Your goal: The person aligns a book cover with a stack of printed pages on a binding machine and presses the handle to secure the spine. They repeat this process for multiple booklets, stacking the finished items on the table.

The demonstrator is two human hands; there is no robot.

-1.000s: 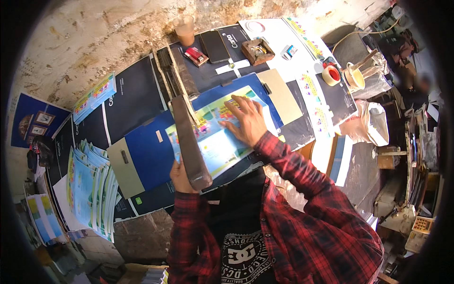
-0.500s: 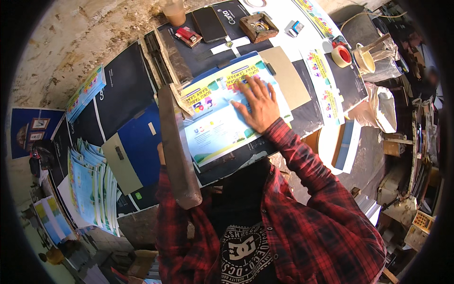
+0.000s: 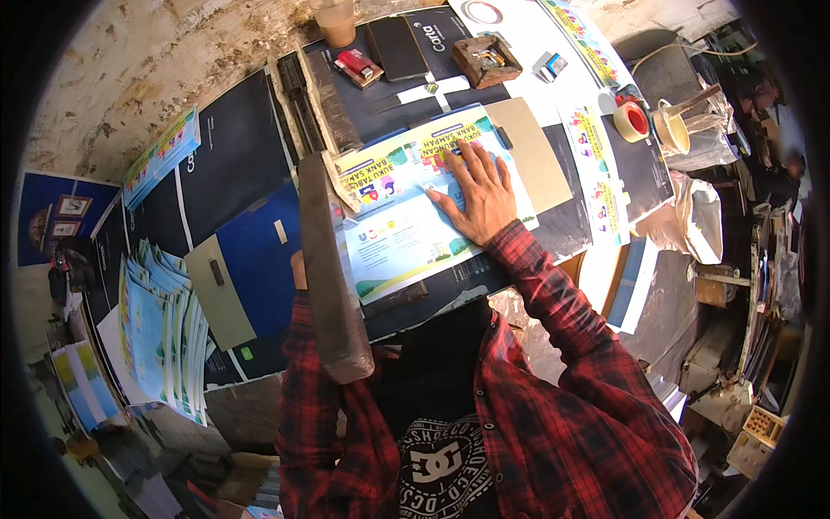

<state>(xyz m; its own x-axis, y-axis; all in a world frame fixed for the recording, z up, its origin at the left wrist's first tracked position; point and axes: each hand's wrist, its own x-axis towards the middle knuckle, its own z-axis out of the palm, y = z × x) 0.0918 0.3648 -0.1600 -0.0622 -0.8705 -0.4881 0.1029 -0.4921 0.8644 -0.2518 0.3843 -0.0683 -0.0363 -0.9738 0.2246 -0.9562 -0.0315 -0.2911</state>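
My right hand (image 3: 484,197) lies flat with fingers spread on an open, printed booklet cover (image 3: 380,259) in yellow, white and light blue. The cover's left side reaches the edge of a heavy brown metal bar (image 3: 335,277), part of a bench tool with a long dark rail (image 3: 298,95) running away from me. Only a sliver of my left hand (image 3: 298,270) shows beyond the left side of that bar; its fingers are hidden. Beneath the cover lies a blue and grey board (image 3: 532,156) with a dark clip on it.
Left of the bar rests another blue and grey board (image 3: 225,294). Fanned booklets (image 3: 164,329) and a smaller stack (image 3: 162,160) lie farther left. A phone (image 3: 398,48), a wooden ashtray (image 3: 487,60), a tape roll (image 3: 631,122) and a brush pot (image 3: 671,128) stand far side and right.
The view has shifted slightly, so the table's far side sits a little farther right. My right hand stays spread on the cover, and the bar looks unmoved.
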